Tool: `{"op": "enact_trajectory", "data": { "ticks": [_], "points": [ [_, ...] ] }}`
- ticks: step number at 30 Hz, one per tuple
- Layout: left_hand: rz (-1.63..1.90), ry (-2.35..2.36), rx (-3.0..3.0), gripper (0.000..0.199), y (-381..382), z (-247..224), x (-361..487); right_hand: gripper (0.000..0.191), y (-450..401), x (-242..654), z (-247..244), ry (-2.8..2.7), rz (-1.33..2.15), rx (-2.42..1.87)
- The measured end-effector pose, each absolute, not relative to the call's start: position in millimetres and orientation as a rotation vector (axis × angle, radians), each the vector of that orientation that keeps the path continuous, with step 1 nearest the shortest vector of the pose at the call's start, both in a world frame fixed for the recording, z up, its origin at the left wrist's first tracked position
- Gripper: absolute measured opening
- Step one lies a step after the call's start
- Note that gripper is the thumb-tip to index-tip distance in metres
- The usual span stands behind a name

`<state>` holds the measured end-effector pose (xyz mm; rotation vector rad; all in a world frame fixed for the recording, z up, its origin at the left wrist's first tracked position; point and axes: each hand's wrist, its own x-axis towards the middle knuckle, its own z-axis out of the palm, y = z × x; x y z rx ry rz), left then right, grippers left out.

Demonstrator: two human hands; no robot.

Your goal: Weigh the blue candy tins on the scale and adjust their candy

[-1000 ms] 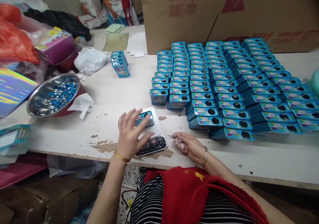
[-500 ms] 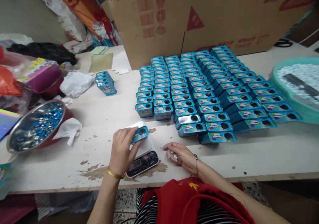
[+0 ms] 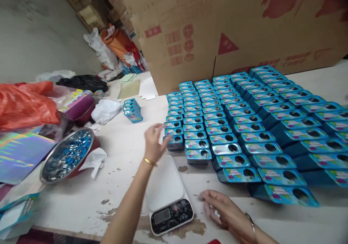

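Note:
My left hand (image 3: 155, 142) reaches over the table, fingers curved and apart, beside the front left row of blue tins (image 3: 174, 139). Its thumb and fingertips are close to the front tin's left end; contact is unclear because of blur. Below that arm sits a white kitchen scale (image 3: 165, 186) with a black display panel and a bare top. To the right of the scale, my right hand (image 3: 221, 211) rests low over the table, fingers curled round small white pieces (image 3: 216, 213), mostly hidden.
Several rows of blue tins with round dark openings fill the right side. A cardboard box (image 3: 195, 16) stands behind. At left are a metal bowl (image 3: 50, 177) of small blue and silver pieces, a few tins (image 3: 133, 112), and plastic bags (image 3: 24, 101).
My left hand has let go of the tin it held over the scale and moved up to the tin rows. The second row seems one tin longer. The view has shifted left.

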<state>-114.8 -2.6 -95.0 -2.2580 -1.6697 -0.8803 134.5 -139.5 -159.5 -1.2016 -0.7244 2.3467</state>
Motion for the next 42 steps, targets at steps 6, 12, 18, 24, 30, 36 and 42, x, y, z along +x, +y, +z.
{"op": "enact_trajectory", "data": {
  "ticks": [6, 12, 18, 24, 30, 36, 42],
  "points": [
    [-0.33, -2.259, -1.795, 0.042, 103.3, -81.7, -251.3, 0.067, -134.1, 127.4, -157.1, -0.721, 2.415, -1.265],
    [-0.056, -2.098, -1.984, 0.013, 117.8, -89.5, -269.1, 0.06, -131.1, 130.2, -160.4, -0.691, 2.401, -1.24],
    [0.108, -1.943, -2.253, 0.018, 16.3, -36.7, -217.3, 0.046, -128.8, 138.4, -151.9, -0.573, 2.431, -1.164],
    [0.251, -1.669, -2.584, 0.018, -94.5, -4.2, -116.4, 0.036, -134.4, 141.7, -138.4, -0.191, 2.323, -1.129],
    [0.358, -1.632, -2.61, 0.017, -117.8, -23.9, -84.4, 0.019, -151.2, 148.9, -124.9, -0.053, 2.235, -1.164],
    [-0.138, -1.807, -2.545, 0.036, -136.0, -0.3, -105.6, 0.025, -167.3, 164.7, -122.1, -0.074, 2.252, -1.187],
    [-0.606, -2.155, -2.229, 0.034, -186.0, -11.3, -146.2, 0.012, -180.9, 168.2, -123.3, -0.163, 2.325, -1.238]
  ]
}}
